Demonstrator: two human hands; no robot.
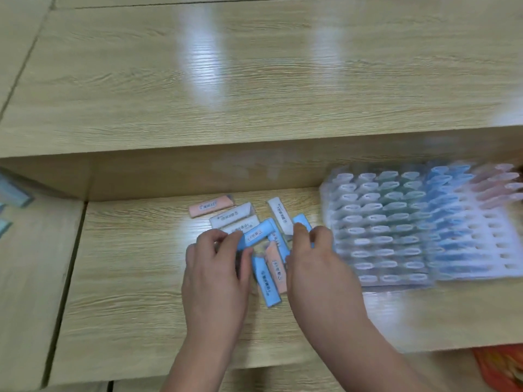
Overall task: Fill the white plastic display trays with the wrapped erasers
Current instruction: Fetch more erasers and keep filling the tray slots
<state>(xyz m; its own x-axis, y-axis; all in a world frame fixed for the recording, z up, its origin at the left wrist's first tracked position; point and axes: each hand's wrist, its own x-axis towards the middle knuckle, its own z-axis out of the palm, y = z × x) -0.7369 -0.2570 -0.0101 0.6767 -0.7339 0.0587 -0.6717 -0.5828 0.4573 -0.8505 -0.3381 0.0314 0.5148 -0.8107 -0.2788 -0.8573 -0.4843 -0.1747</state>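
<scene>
Several wrapped erasers, blue, white and peach, lie in a loose pile [278,213] on the wooden table. My left hand [218,264] pinches the near end of a blue eraser [257,233] at the pile's middle. My right hand [314,250] has its fingers curled round another blue eraser [300,221] at the pile's right edge. More erasers lie between the two hands, among them a blue one [266,281] and a peach one [276,264]. To the right sits the white plastic display tray [492,239], blurred, its rows holding white, green, blue and pink erasers.
A raised wooden shelf [254,80] runs behind the pile, its front wall close to the far erasers. A peach eraser [210,206] lies apart at the pile's far left. Pale green boxes [14,193] show at the left edge and an orange object [501,366] at the bottom right.
</scene>
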